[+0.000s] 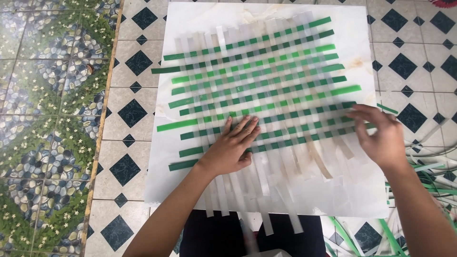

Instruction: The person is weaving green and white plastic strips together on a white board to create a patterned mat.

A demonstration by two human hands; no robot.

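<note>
The fingers of the left hand lie flat and a little spread, pressing palm-down on the near part of a woven mat of green and clear plastic strips; they grip nothing, only bear on the weave where the lowest green strips cross the pale ones. The right hand is at the mat's right edge, its fingers curled loosely and pointing left toward the ends of the green strips there; the hand is blurred, so I cannot tell whether the fingertips pinch a strip end or merely touch it. The mat lies slightly skewed on a white marbled board, which rests on a tiled floor of pale squares with dark diamond insets. The green strips run across, the translucent ones run away from the person, and their unwoven ends trail loose over the board's near edge, just in front of the person's dark lap. To the right of the board, near the right forearm, a loose heap of spare green and pale strips lies on the floor. On the left, well apart from the hands, a band of tiles printed with pebbles and small flowers runs alongside the board.
</note>
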